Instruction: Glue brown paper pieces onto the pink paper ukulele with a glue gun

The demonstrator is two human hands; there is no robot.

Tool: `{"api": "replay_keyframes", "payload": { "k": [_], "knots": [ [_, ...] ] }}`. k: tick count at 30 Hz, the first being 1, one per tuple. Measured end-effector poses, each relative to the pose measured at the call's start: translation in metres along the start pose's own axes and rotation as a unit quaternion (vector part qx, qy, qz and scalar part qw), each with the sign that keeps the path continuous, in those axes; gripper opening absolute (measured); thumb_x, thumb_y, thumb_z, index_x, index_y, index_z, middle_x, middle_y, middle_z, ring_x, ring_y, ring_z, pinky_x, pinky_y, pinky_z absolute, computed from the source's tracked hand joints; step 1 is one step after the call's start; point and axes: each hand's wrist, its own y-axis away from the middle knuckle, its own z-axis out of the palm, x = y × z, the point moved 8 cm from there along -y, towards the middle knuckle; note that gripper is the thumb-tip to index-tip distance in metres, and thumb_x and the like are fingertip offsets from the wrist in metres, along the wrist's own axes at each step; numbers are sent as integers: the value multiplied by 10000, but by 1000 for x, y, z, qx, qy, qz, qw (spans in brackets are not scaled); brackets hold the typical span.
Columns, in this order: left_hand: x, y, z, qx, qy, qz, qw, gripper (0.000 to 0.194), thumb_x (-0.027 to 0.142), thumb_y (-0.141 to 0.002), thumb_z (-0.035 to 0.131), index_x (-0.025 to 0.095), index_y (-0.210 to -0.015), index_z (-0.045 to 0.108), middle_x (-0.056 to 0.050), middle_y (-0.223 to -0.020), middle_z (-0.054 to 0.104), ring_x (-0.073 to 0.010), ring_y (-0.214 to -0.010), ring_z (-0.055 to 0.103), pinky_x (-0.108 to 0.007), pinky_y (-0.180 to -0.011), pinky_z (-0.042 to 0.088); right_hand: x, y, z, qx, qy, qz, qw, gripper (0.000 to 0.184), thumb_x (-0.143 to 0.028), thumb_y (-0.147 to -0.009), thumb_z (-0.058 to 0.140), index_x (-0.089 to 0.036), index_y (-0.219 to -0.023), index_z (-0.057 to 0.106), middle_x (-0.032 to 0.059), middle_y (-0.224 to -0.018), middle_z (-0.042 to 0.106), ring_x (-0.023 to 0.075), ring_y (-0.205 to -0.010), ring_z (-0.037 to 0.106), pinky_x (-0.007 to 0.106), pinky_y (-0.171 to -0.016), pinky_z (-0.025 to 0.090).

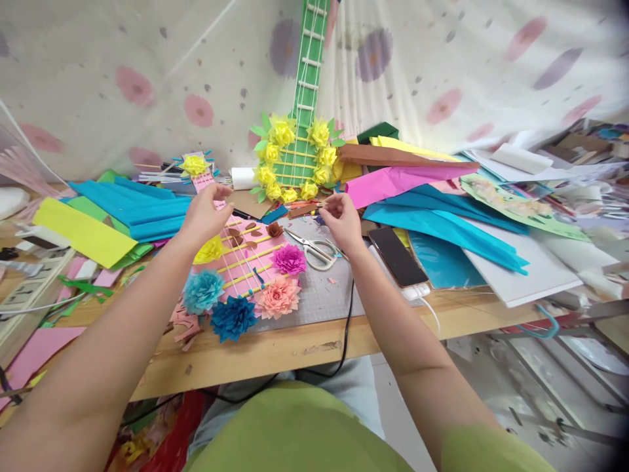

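My left hand [206, 211] hovers over the neck end of a pink paper guitar [255, 257], thumb and fingers apart, with nothing visible between them. The guitar has yellow crossbars, white strings and paper flowers around its edge: a yellow flower [209, 250], a light blue flower [203, 292], a dark blue flower [234, 318], a peach flower [278, 296] and a magenta flower [289, 259]. A small brown paper flower [274, 229] and brown petals lie near its top. My right hand [343, 223] is raised above the scissors [317, 253], fingers curled together; whatever they hold is hidden.
A green paper guitar [307, 98] with yellow flowers leans against the curtain. Blue crepe paper [140, 208] lies left, more blue paper [442, 213] right. A phone [398, 256] rests near my right forearm. A black cable [349, 321] crosses the table edge.
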Motion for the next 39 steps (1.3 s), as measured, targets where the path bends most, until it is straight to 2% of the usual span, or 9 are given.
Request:
{"api": "replay_keyframes", "payload": {
  "k": [4,7,10,17,22,24,30,34,39],
  "knots": [
    [-5,9,-1,-41,-65,-10,997,176,308,-794,499,217,-847,640,-53,-913,690,-222,-856,609,-309,-739,449,8,9,-28,101,51,-16,993,78,-252,-770,502,-203,-830,506,4,-755,566,136,-678,533,300,-714,470],
    [-2,21,20,-131,-107,26,985,229,415,-774,536,220,-747,652,-59,-825,685,-231,-779,606,-314,-678,428,20,19,-45,172,89,-20,981,137,-288,-797,451,-185,-842,529,31,-781,561,151,-715,529,318,-748,464],
    [4,32,41,-184,-139,87,969,270,474,-719,591,212,-734,654,-67,-806,679,-245,-791,611,-321,-684,423,35,27,-50,185,141,-18,972,234,-370,-795,500,-170,-900,559,68,-875,576,180,-823,543,344,-816,455],
    [13,39,55,-184,-172,123,960,114,288,-685,580,204,-636,639,-79,-803,674,-278,-872,615,-364,-780,435,65,30,-40,103,256,74,958,482,-482,-711,653,-143,-1046,581,142,-1073,601,252,-1033,540,395,-937,416],
    [13,41,47,-174,-100,60,978,97,296,-705,584,207,-666,585,-56,-806,675,-238,-792,629,-324,-678,436,92,28,-27,-29,281,204,937,422,-469,-738,631,-131,-990,628,156,-992,668,282,-946,619,384,-834,457],
    [12,43,45,-159,-48,23,986,101,311,-725,578,213,-706,563,-39,-802,681,-218,-771,635,-303,-647,433,96,28,-28,-36,283,219,933,372,-451,-756,607,-135,-948,641,153,-947,686,286,-913,635,380,-808,461],
    [2,48,47,-112,59,-55,990,198,328,-702,637,227,-817,511,-17,-775,691,-204,-759,668,-280,-622,437,67,27,-27,5,109,179,978,410,-535,-720,603,-159,-883,623,38,-685,643,151,-569,563,275,-581,444],
    [-6,50,55,-119,103,-86,984,255,301,-687,652,235,-874,492,-2,-747,708,-204,-762,689,-280,-634,452,26,32,2,-123,10,140,982,438,-574,-688,643,-144,-770,630,-18,-534,526,99,-477,457,239,-488,374],
    [-5,50,53,-119,99,-94,983,271,266,-661,661,234,-863,483,7,-720,711,-207,-764,697,-289,-660,466,-2,41,32,-240,35,77,967,460,-536,-678,690,-156,-937,690,21,-734,670,161,-701,604,276,-656,476]
  ]
}}
